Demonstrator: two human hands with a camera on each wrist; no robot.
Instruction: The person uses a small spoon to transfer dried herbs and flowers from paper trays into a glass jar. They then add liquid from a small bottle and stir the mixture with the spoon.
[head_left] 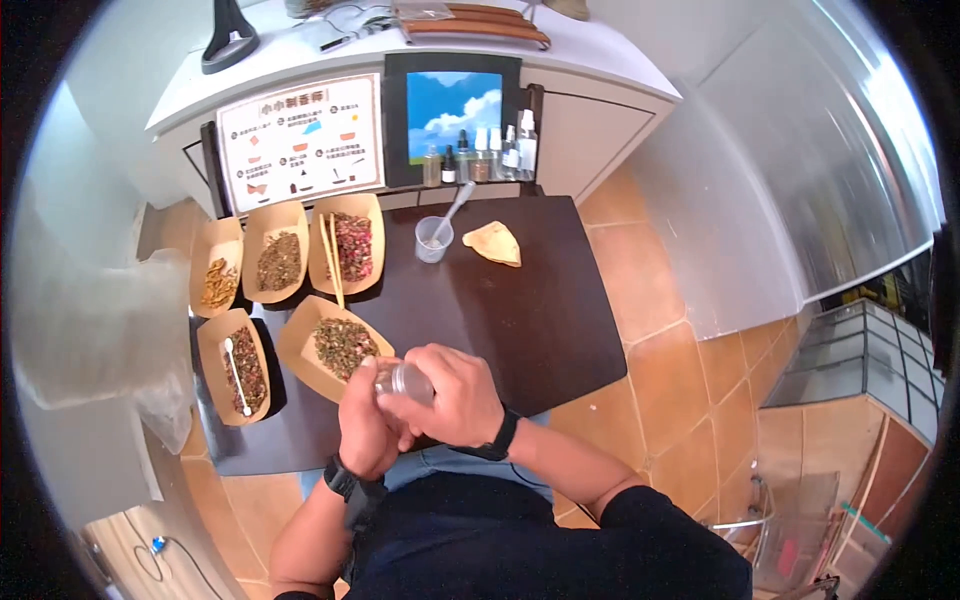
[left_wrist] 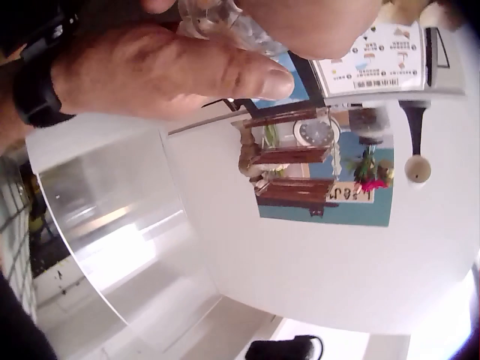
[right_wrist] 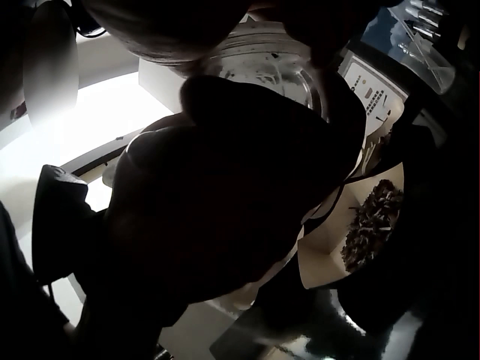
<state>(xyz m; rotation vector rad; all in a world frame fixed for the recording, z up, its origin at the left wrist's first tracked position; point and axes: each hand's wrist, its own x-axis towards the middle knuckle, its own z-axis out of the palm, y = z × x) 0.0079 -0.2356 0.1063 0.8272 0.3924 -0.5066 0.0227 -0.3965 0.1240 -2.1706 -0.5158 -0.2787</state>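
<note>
Both hands meet in front of the body around a small clear jar. My left hand grips it from the left, thumb up along its side. From the right, my right hand wraps its fingers around the same jar. In the right wrist view, dark specks show inside the see-through jar, with the hand in deep shadow before it. Part of the jar also shows between fingers in the left wrist view. Just beyond the hands lies a paper tray of dried herbs.
Paper trays of dried plants stand at the left, one with chopsticks, another with a small white spoon. A plastic cup with a stirrer and a folded tan piece sit farther back. Several small bottles line the table's far edge.
</note>
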